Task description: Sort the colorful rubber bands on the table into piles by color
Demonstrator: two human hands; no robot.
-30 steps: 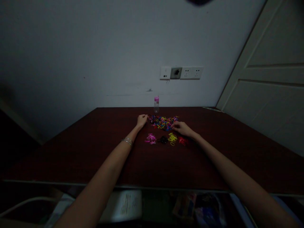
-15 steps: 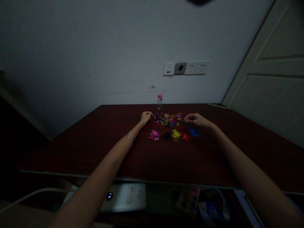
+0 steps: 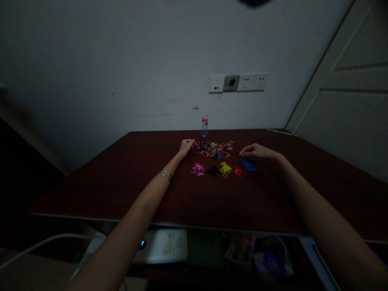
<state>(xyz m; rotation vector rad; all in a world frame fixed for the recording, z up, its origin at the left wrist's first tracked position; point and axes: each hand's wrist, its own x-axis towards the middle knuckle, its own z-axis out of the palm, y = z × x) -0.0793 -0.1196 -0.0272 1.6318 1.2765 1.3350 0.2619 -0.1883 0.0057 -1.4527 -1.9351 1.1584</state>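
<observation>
Our left hand [image 3: 187,146] is loosely curled, fingertips at the left edge of the mixed heap of rubber bands [image 3: 216,149]; our right hand [image 3: 255,151] has its fingers bent nearly together, just behind the blue bands [image 3: 248,165]. We cannot tell whether either holds a band. Nearer us than both hands, and between them, lie pink bands [image 3: 198,169], black bands [image 3: 214,170], yellow bands [image 3: 225,168] and red bands [image 3: 239,171]. Beyond our hands a pink-topped bottle [image 3: 205,127] stands on the bench [image 3: 194,198], its contents unclear.
</observation>
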